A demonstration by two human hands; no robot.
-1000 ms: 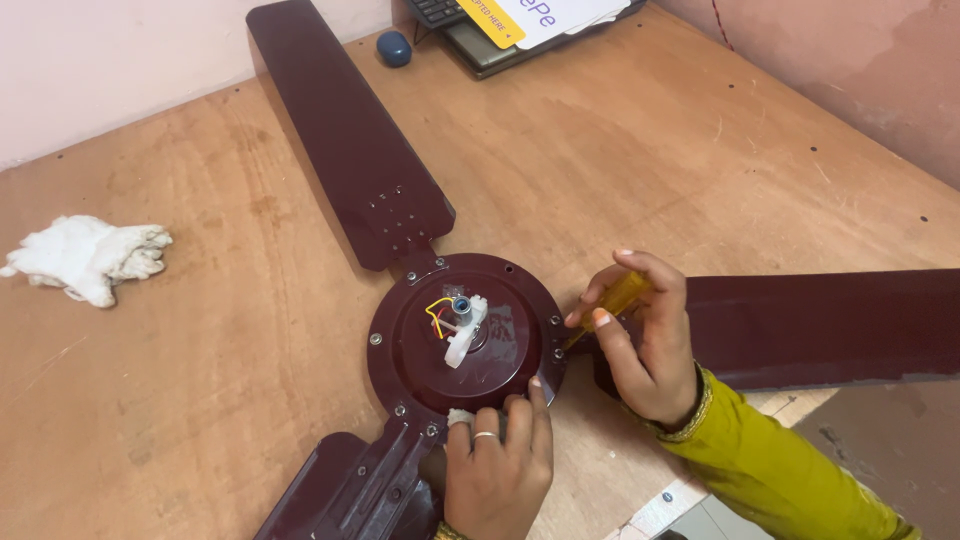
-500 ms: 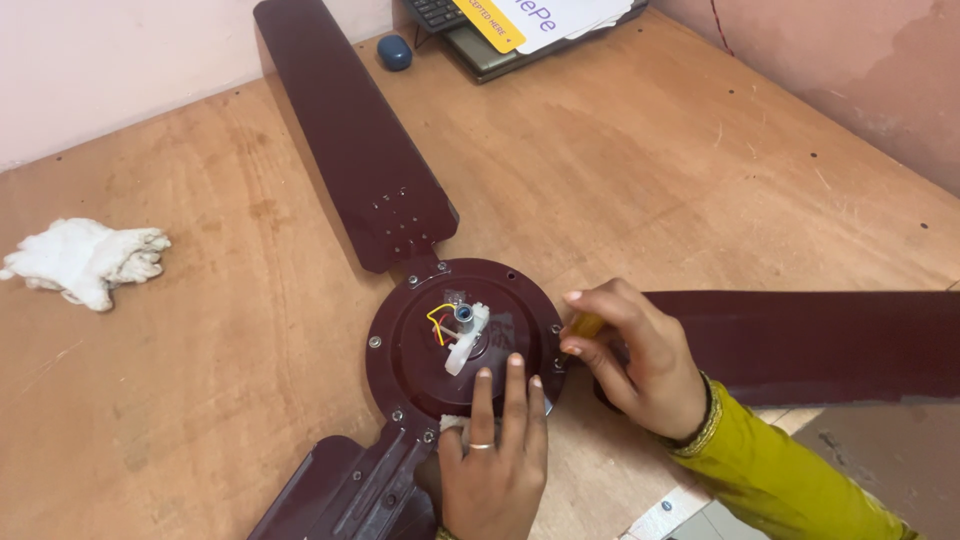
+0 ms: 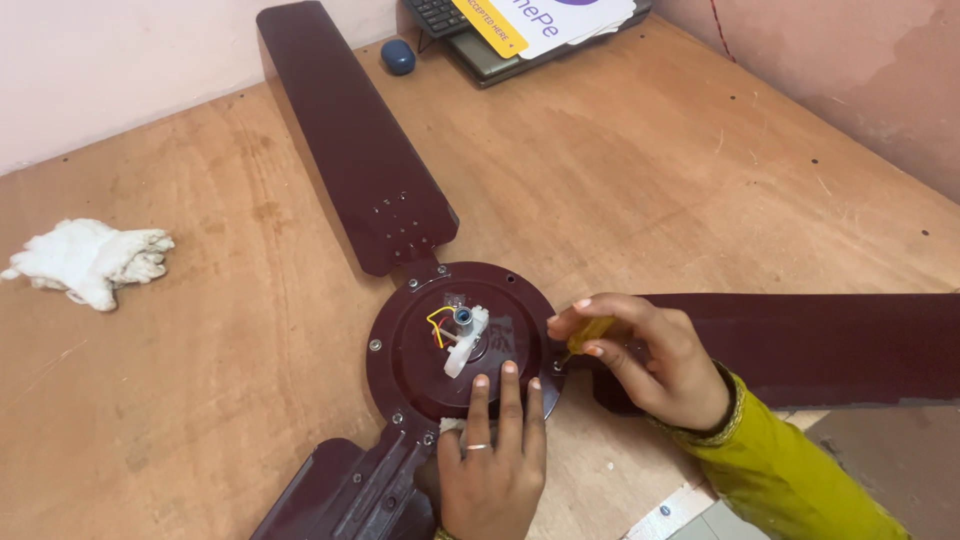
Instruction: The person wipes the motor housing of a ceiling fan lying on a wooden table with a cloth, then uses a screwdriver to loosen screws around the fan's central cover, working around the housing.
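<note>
Fan motor hub [image 3: 455, 345] sits pretty much dead center on the wooden table [image 3: 650, 180], dark maroon, round, face up, with three matching blades sticking out of it. One blade [image 3: 350, 130] runs off toward the far left, one blade [image 3: 800, 345] goes straight out to the right, and the third blade [image 3: 340, 490] heads off the near edge. In the middle of the hub there's a small white plastic piece [image 3: 462, 340] with a couple of yellow wires [image 3: 437, 322] looping out of it.

Left hand [image 3: 490, 465] comes in from the near side and lies flat on the near edge of the hub, fingers stretched out and close together, pressing down rather than grabbing anything. There's a ring on one finger.

Right hand [image 3: 650, 360], yellow-green sleeve [image 3: 790, 470] behind it, is at the right rim of the hub, right where the right-hand blade joins. Its fingers are pinched around a yellow screwdriver handle [image 3: 588, 332], pointing in at the hub's edge. Can't see the tip, it's hidden by the fingers and the rim.

Other stuff: a crumpled white rag [image 3: 90, 260] lying well off to the left, a small dark blue rounded thing [image 3: 397, 57] at the far edge, and just right of that a keyboard [image 3: 440, 14] with a printed card [image 3: 540, 20] on top of some flat device.
</note>
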